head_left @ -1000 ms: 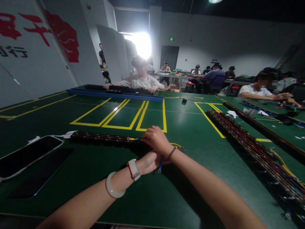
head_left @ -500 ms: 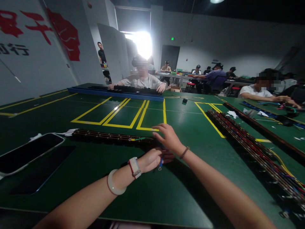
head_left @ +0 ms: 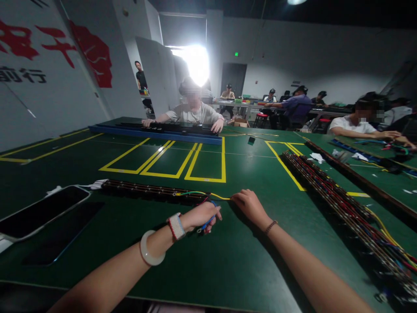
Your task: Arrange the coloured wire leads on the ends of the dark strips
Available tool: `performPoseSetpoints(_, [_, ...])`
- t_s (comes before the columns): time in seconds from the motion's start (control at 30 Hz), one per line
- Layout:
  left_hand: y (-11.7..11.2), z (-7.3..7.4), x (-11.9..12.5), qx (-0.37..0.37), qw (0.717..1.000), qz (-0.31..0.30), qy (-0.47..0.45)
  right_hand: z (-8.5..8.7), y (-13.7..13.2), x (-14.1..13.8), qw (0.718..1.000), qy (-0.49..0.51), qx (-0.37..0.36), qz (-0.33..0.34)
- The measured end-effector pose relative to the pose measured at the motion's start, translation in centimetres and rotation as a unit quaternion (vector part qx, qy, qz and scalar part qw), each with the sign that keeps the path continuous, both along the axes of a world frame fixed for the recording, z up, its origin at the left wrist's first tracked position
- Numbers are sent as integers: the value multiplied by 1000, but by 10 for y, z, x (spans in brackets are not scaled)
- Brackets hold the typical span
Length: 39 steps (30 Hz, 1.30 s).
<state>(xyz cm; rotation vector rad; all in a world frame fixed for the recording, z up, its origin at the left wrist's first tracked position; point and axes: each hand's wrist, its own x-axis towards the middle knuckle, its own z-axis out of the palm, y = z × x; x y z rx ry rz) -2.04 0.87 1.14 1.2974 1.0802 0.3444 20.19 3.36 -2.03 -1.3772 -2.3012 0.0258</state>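
Note:
My left hand (head_left: 202,214) is curled round a blue wire (head_left: 204,226) with a metal ring terminal at its end, just above the green table. To its right, my right hand (head_left: 251,207) pinches one end of a yellow-green wire (head_left: 219,197). That wire runs left over a dark strip with copper-coloured rails (head_left: 140,188) and ends there in a ring terminal. A thin red wire (head_left: 204,200) shows by the strip's right end. My fingers partly hide where the blue wire goes.
On the left lie a white-edged phone (head_left: 45,208) and a dark flat panel (head_left: 65,234). A bundle of railed strips with coloured wires (head_left: 339,208) lies at right. Across the table a person handles a long black part over a blue tray (head_left: 156,132). Another person works at far right.
My right hand has moved right and down, closing on the yellow-green wire, which is now drawn out to the right. My left hand has shifted slightly left, its fingers curling round the blue wire.

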Motion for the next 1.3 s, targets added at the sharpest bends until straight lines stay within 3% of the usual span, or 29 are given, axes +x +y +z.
performPoseSetpoints(0.13, [3,10,-8,155,977,-35,145,1,-1,-1,1000,10,-19,14])
performPoseSetpoints(0.27, [5,13,-12,303,936,-38,173,0,-3,-1,999,22,-32,18])
performPoseSetpoints(0.5, [-4,8,-13,306,926,-41,219,4,-6,-1,998,39,-39,1])
performPoseSetpoints(0.63, [-15,10,-10,425,870,-26,247,16,-11,-12,998,56,-26,-20])
performPoseSetpoints(0.8, [-17,6,-10,534,801,-12,270,26,-26,-46,998,52,-42,-1])
performPoseSetpoints(0.97, [-13,1,-16,607,758,8,240,35,-19,-68,993,92,-63,41])
performPoseSetpoints(1.17, [-16,-2,-16,719,674,-107,132,48,12,-96,987,60,-42,142])
performPoseSetpoints(1.3, [-16,-3,-16,721,664,-161,115,50,14,-107,988,40,2,147])
